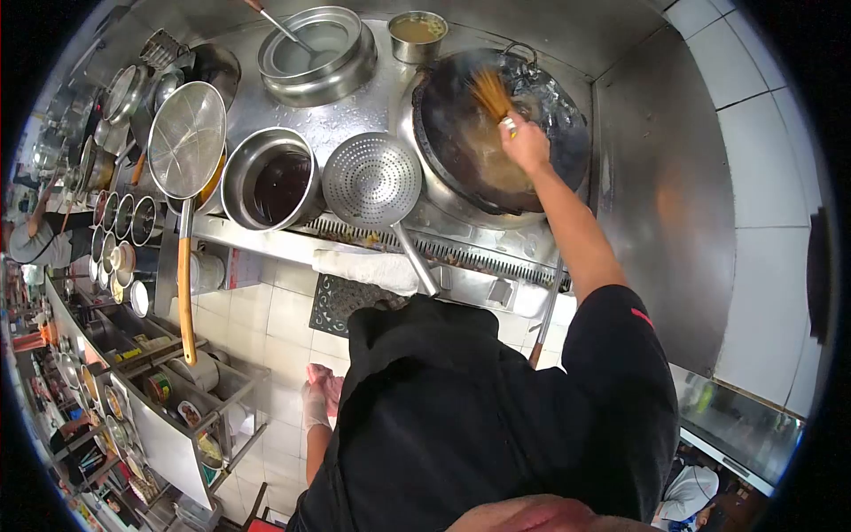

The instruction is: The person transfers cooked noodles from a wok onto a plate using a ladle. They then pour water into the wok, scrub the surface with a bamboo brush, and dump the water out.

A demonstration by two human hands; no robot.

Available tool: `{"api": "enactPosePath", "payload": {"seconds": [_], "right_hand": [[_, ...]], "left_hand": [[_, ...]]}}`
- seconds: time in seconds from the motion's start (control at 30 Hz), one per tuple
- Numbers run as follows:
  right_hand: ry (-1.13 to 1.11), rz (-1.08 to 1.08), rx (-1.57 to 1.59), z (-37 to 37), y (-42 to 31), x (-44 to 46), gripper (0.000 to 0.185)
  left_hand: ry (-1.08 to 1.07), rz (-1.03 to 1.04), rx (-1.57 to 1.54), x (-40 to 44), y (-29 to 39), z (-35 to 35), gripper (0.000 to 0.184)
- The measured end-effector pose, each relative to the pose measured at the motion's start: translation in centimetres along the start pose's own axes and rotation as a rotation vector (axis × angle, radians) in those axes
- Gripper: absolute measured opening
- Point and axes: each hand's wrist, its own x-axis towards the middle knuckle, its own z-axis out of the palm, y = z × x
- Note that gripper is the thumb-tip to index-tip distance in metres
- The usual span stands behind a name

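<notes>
My right hand is closed around the bound end of a bamboo wok brush. The brush's bristles spread inside a large dark wok, with brownish wet residue near its middle. My left hand, in a thin clear glove, hangs low beside my body. Its fingers are closed on a pink cloth, partly hidden behind my black clothing. Nearest the wok's left side lies a perforated strainer ladle, its handle pointing toward me.
Left of the strainer stands a metal pot of dark liquid. A mesh skimmer has a long wooden handle. Behind are a wide pot with a ladle and a small metal container. Shelving stands at left; a person is farther off.
</notes>
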Motion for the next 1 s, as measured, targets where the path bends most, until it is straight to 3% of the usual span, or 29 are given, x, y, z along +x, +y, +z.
{"api": "enactPosePath", "payload": {"seconds": [0.07,0.13,0.23,0.27,0.3,0.33,0.47,0.57,0.6,0.67,0.77,0.8,0.87,0.9,1.0], "right_hand": [[-0.025,0.156,-0.025,-1.5,1.1,0.8,0.043],[0.075,0.312,0.207,-3.6,0.2,0.6,0.042],[-0.017,0.18,0.313,0.0,-2.5,-0.1,0.039],[-0.084,0.061,0.64,1.0,-3.4,-1.6,0.037],[-0.131,0.142,0.775,2.4,-4.1,-3.2,0.039],[-0.402,0.342,0.775,-4.2,-6.8,-6.1,0.042],[-0.446,0.033,0.62,-9.3,-0.2,-9.6,0.035],[-0.513,0.235,0.529,-7.9,6.1,-5.5,0.031],[-0.462,0.304,0.451,-9.7,4.2,-5.2,0.031],[-0.516,0.161,0.406,-10.1,2.0,-5.1,0.032],[-0.671,0.103,0.436,-13.8,-1.6,-6.8,0.032],[-0.659,0.09,0.462,-13.2,-1.7,-5.8,0.032],[-0.646,0.093,0.52,-10.2,-1.1,-4.1,0.032],[-0.462,0.06,0.638,-7.4,-1.3,-3.5,0.034],[-0.354,0.205,0.761,-4.4,-4.0,-2.3,0.037]], "left_hand": [[-0.012,0.038,0.01,-1.7,0.6,0.1,0.031],[-0.046,0.087,-0.007,-2.4,1.2,0.4,0.031],[-0.091,0.016,-0.018,-1.8,1.0,0.6,0.037],[-0.118,0.024,-0.006,-1.1,0.3,0.3,0.038],[-0.145,0.033,0.006,-1.0,0.3,0.4,0.039],[-0.107,0.002,0.013,-1.7,1.1,0.9,0.038],[-0.071,-0.061,0.059,-4.0,4.3,3.3,0.032],[-0.105,-0.045,0.052,-3.6,4.4,4.2,0.028],[-0.109,-0.024,0.013,-2.6,3.8,4.5,0.026],[-0.122,0.038,0.086,-1.6,4.2,3.4,0.022],[-0.179,0.041,-0.247,-0.6,5.7,3.7,0.023],[-0.196,0.042,-0.364,-0.3,6.4,4.2,0.024],[-0.152,-0.048,-0.132,-4.7,11.0,4.9,0.029],[-0.206,-0.01,-0.135,-3.5,9.8,4.7,0.029],[-0.239,-0.03,-0.059,-1.5,7.8,3.9,0.03]]}}
